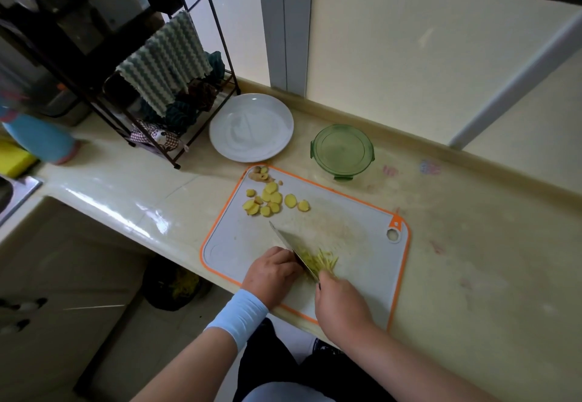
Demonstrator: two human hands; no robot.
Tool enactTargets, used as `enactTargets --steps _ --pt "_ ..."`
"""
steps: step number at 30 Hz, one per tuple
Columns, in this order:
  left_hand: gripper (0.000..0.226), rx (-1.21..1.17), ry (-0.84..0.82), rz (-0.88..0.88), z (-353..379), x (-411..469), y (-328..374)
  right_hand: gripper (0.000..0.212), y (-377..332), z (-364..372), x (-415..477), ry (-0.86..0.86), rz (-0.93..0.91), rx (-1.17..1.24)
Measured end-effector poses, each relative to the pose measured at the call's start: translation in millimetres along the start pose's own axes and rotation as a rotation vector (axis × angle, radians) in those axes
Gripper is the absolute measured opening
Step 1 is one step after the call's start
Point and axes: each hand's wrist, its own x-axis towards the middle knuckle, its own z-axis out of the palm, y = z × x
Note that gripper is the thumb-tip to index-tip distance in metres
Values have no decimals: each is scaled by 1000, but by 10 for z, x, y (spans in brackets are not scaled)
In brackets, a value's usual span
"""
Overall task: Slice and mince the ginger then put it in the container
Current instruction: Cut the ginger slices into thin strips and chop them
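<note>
Mincing step: right hand (pixel 341 302) grasps the knife (pixel 291 247) beside the shreds (pixel 321 260); the grip of the left hand (pixel 271 272) is unclear. The next move calls for crosswise cuts; the slices (pixel 271 200) wait.

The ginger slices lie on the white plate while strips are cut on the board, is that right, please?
Not quite: in the head view the ginger slices lie at the far end of the board; the white plate holds none.

Single head-worn wide-angle view. It is stationed above the near edge of the orange-rimmed cutting board (pixel 346 244) and faces forward and steeply down. The board sits close, low of centre. The countertop (pixel 472 260) extends beyond and to both sides of the board, bowed by the lens.
</note>
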Motion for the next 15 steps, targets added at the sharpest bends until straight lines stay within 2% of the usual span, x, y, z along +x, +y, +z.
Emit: enactTargets --steps 9,15 --pt "14 -20 14 -31 -40 -3 37 7 -171 -72 225 -19 -15 -16" --pt "12 -43 17 -9 -37 -15 3 10 -17 -138 -22 4 -15 25"
